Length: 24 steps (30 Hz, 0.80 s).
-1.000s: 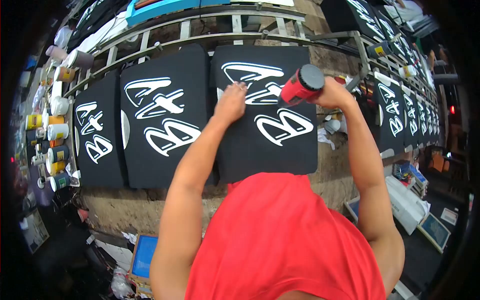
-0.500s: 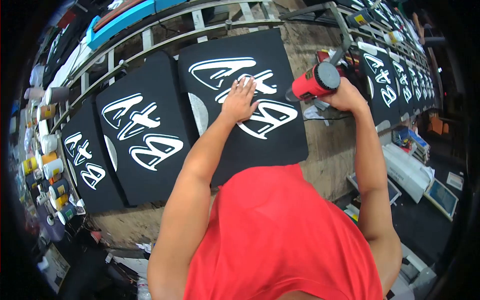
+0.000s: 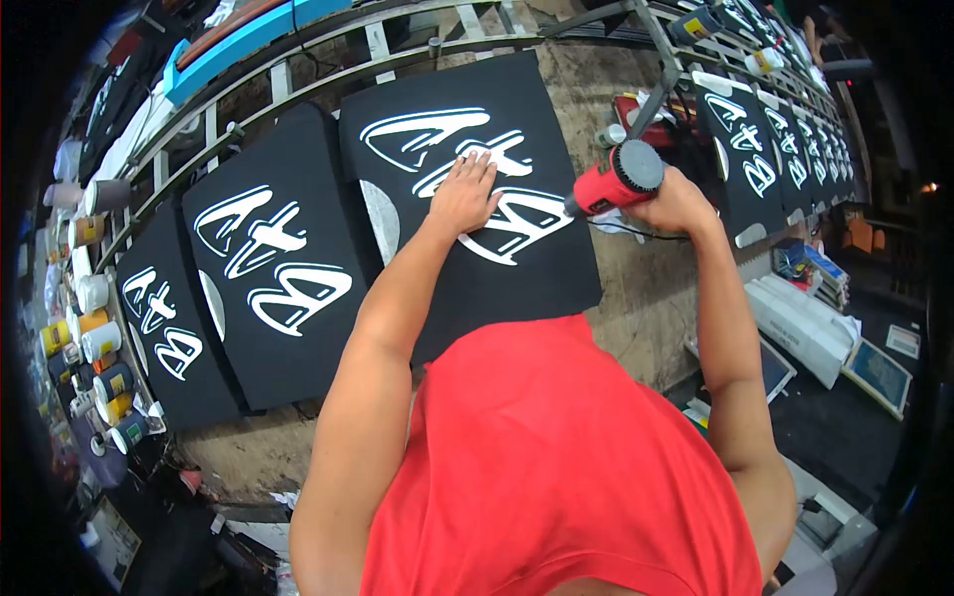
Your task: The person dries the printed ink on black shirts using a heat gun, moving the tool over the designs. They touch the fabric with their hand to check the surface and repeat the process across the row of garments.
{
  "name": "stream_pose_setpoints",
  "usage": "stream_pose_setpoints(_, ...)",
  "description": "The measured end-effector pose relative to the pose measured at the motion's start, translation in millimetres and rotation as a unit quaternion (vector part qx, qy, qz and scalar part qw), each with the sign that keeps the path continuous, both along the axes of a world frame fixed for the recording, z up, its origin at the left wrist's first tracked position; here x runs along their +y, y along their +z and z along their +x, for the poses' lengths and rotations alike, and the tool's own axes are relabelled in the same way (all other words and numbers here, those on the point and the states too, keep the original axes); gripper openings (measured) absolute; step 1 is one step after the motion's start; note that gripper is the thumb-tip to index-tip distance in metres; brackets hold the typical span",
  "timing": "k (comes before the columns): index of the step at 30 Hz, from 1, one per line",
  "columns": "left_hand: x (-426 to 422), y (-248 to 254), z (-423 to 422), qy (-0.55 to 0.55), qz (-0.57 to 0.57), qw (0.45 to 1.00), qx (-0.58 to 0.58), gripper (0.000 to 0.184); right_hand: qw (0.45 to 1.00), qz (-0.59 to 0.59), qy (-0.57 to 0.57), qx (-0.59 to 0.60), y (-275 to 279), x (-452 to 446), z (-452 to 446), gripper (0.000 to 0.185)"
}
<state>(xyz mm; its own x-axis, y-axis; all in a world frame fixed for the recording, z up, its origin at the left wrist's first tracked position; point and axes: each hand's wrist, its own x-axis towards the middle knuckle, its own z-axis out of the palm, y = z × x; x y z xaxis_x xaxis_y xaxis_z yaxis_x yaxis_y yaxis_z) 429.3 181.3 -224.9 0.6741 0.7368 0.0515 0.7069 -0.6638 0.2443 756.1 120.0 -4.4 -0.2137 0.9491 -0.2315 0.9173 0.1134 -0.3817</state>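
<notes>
My left hand [image 3: 465, 196] lies flat, palm down, on the white lettering of a black printed fabric panel [image 3: 437, 288]. Its fingers are stretched out over the print. In my right hand [image 3: 678, 207] is a red heat gun [image 3: 608, 186] with a round dark grey back end. The gun's nozzle points left at the right edge of the panel's print, just above the cloth. Two more black panels with the same white lettering, a middle panel [image 3: 229, 308] and a far-left panel [image 3: 174, 392], lie to the left.
Paint tubs [image 3: 101, 341] crowd the left side. A metal rail frame [image 3: 283, 84] runs behind the panels. More printed black panels [image 3: 735, 149] line the right. Framed screens [image 3: 876, 377] and a long white box [image 3: 795, 323] sit at lower right. A cord trails from the gun.
The heat gun has turned, and its nozzle now reaches over the panel's right edge. My left hand stays flat on the print. The whole view has shifted slightly.
</notes>
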Motion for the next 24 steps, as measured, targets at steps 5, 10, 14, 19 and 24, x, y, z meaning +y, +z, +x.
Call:
stream_pose_setpoints(5,0,16,-8,-0.010,-0.036,0.997,-0.073,0.039,0.999,-0.017,0.022,0.023,7,8,-27,0.042)
stream_pose_setpoints(10,-26,37,-43,0.073,-0.008,0.975,-0.210,0.021,0.999,-0.001,0.031,0.009,-9,22,-54,0.041)
stream_pose_setpoints(14,-63,29,-75,0.138,0.018,0.951,-0.276,0.023,0.997,-0.063,0.048,-0.013,-11,38,-84,0.038)
stream_pose_setpoints(19,-104,22,-114,0.184,0.026,0.945,-0.270,0.027,0.993,-0.003,0.111,0.027,-20,43,-103,0.043)
stream_pose_setpoints(24,-137,15,-139,0.223,0.018,0.941,-0.253,0.032,0.995,-0.007,0.098,0.013,-7,26,-102,0.043)
